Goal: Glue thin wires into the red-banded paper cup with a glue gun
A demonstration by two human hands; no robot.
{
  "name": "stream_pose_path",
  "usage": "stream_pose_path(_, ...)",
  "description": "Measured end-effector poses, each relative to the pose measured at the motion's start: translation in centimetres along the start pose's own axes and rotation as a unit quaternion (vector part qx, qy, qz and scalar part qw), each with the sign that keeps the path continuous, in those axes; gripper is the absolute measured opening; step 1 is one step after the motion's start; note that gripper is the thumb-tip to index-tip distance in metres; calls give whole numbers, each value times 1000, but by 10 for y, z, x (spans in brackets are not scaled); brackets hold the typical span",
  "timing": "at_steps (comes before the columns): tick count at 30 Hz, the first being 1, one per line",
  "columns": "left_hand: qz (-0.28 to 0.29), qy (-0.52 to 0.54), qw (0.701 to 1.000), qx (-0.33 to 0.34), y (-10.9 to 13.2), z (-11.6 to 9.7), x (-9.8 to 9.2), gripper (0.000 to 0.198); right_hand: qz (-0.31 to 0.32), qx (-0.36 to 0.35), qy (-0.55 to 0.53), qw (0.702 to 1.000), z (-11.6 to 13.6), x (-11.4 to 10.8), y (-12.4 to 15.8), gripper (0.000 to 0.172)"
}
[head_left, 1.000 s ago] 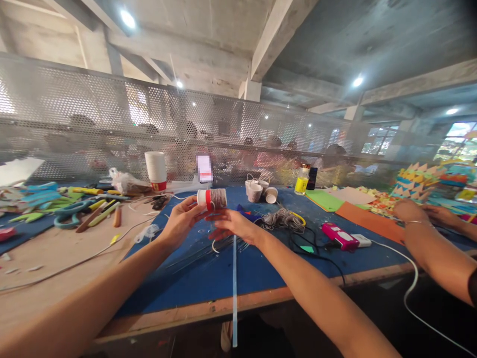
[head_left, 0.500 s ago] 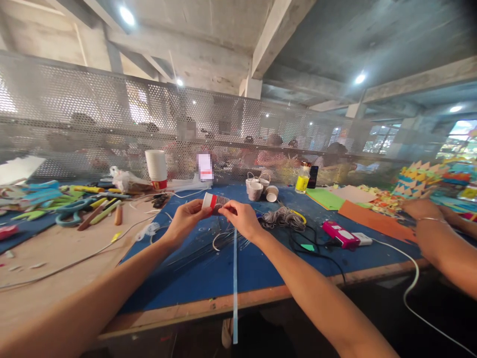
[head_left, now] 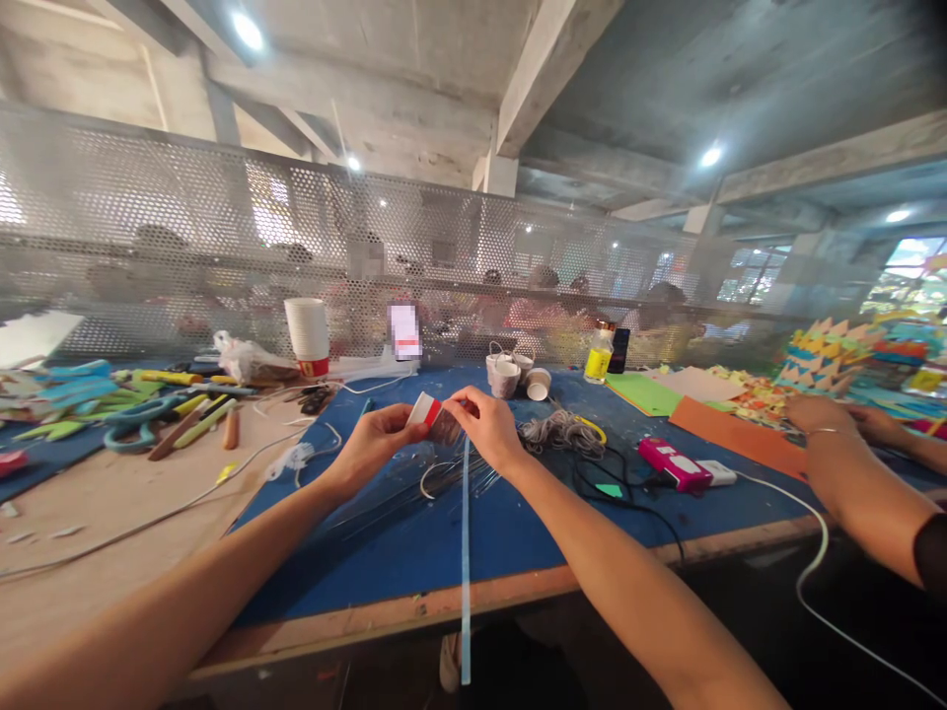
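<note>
A small paper cup (head_left: 424,409), white with a red band and grey cord around its other end, is held tilted above the blue mat (head_left: 414,562). My left hand (head_left: 381,444) grips the cup's white and red end between thumb and fingers. At the corded end, my right hand (head_left: 484,424) pinches with fingertips; the fingers partly hide the cord there. A pale blue strip (head_left: 466,562) runs down from beneath my right hand past the table edge. Loose grey cord (head_left: 562,432) lies right of my right hand, with small wrapped cups (head_left: 504,378) behind it.
Stacked paper cups (head_left: 308,337), scissors (head_left: 137,419) and tools lie left. At right are a yellow-labelled bottle (head_left: 599,355), a pink device (head_left: 673,463), cables, and orange paper (head_left: 740,434). Another person's hands (head_left: 829,419) work by folded paper. A perforated screen (head_left: 444,256) stands behind.
The cup has shifted slightly right and tilted more between my hands. My right hand has moved up a little at the corded end. The other person's forearm has moved left.
</note>
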State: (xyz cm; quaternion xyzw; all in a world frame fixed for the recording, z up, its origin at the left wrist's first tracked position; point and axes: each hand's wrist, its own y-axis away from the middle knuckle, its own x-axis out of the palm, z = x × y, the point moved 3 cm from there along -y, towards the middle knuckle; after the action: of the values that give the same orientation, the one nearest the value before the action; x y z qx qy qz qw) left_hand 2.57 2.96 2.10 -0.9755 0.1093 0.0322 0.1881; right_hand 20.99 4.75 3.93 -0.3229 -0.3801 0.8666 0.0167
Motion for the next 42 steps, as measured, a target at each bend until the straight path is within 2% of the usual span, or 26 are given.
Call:
stream_pose_path(19,16,-3,1000,-8,1,1,1,27,-13,19,23,999,-4,-3,-2,25)
stream_pose_path(42,25,8,1000,-15,1,-2,3,29,-38,-1,28,999,-1,-5,-2,27)
